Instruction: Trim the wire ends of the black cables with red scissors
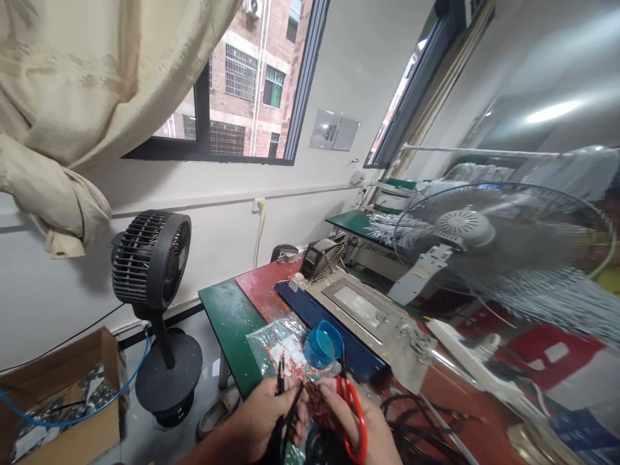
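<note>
As the hands come together over the red-and-green workbench, there's the large wire-caged fan off to the right, and the black pedestal fan on the floor at left. Beside that sits an open cardboard box, holding a jumble of dark and pale pieces too small to name, with a blue tube running across it. Up on the bench, a clear plastic bag lies flat, red bits scattered over its pale patch, and right there at its edge is the blue cup, contents unclear. No brand or label can be read anywhere. Now the hands, near each other just below that cup: the left hand is closed on slim black cables, ends pointing up, and the right hand grips the orange-red-handled scissors, blades upward!
</note>
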Demonstrator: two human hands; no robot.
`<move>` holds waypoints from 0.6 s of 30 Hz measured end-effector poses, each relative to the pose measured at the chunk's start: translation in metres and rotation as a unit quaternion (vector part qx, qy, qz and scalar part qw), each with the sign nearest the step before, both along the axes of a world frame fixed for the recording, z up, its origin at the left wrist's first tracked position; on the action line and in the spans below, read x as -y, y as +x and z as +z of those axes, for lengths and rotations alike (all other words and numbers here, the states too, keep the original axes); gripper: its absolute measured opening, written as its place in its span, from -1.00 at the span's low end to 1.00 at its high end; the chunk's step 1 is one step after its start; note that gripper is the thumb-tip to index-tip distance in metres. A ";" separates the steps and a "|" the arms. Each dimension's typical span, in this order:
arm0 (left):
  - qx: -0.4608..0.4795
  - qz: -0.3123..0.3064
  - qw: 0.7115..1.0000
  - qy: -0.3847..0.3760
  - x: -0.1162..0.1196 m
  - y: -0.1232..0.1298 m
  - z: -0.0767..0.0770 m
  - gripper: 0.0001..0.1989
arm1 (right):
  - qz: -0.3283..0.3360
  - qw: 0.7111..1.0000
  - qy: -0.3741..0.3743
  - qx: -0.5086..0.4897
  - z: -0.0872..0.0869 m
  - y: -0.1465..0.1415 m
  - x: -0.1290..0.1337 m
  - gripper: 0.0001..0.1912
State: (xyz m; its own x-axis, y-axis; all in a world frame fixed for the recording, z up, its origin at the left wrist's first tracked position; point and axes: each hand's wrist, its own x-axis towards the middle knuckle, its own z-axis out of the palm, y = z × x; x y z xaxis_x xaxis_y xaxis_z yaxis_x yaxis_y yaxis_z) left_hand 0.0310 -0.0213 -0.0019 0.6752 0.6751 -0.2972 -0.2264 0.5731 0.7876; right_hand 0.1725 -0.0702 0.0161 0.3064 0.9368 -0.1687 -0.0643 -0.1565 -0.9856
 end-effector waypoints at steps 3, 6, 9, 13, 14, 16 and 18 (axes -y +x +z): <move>0.010 -0.060 0.998 -0.024 0.000 -0.002 0.000 -0.56 | 0.061 0.998 0.001 -0.017 -0.006 -0.002 -0.001 -0.60; 0.008 -0.117 0.993 -0.016 0.000 -0.002 -0.001 -0.51 | 0.147 0.988 0.003 -0.049 -0.014 -0.002 -0.001 -0.61; 0.002 -0.164 0.987 0.004 -0.003 0.000 -0.002 -0.49 | 0.133 0.990 0.020 -0.045 -0.019 0.002 -0.001 -0.63; -0.009 -0.073 0.997 -0.005 -0.005 0.003 0.000 -0.55 | 0.026 0.998 0.023 0.051 -0.012 0.007 0.000 -0.64; -0.014 -0.046 0.999 -0.011 -0.005 0.004 0.001 -0.57 | 0.016 0.996 0.029 0.080 -0.009 0.006 0.000 -0.65; -0.015 -0.017 0.999 -0.023 -0.004 0.005 0.005 -0.59 | 0.022 0.989 0.056 0.139 -0.003 0.001 0.002 -0.67; 0.000 -0.002 0.999 -0.034 -0.003 0.006 0.007 -0.59 | 0.049 0.977 0.081 0.191 0.002 -0.006 0.004 -0.70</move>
